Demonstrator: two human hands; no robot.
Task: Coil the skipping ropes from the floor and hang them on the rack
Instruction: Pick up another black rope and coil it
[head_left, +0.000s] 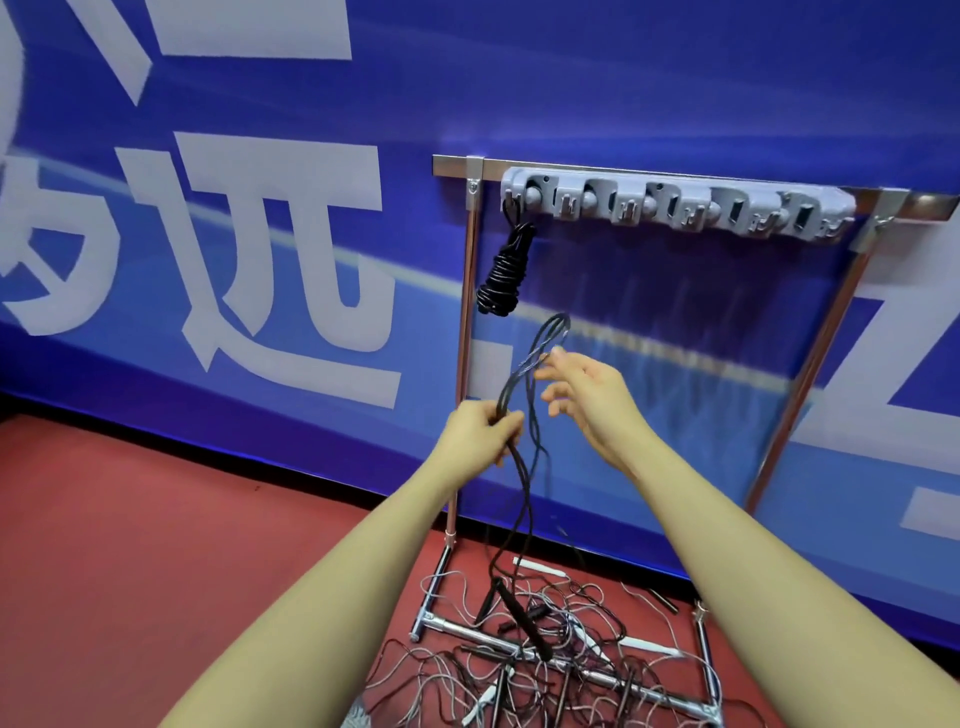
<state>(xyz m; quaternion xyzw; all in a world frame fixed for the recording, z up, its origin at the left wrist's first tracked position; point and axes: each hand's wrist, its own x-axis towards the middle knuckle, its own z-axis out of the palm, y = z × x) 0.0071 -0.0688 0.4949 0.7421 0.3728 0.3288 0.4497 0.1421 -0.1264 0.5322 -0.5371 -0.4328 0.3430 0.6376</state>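
She's mid-coil: the left hand has its fingers clenched round a black skipping rope whose handles dangle below, while the right hand, fingers loose, touches the loop standing above. Next, I'd guess, another turn, then a free hook on the rack beside the hung coil.

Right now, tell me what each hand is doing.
Left hand: closed, gripping the black skipping rope.
Right hand: open, fingers spread and loosely bent, fingertips at the rope's upper loop; a grip on it cannot be told.
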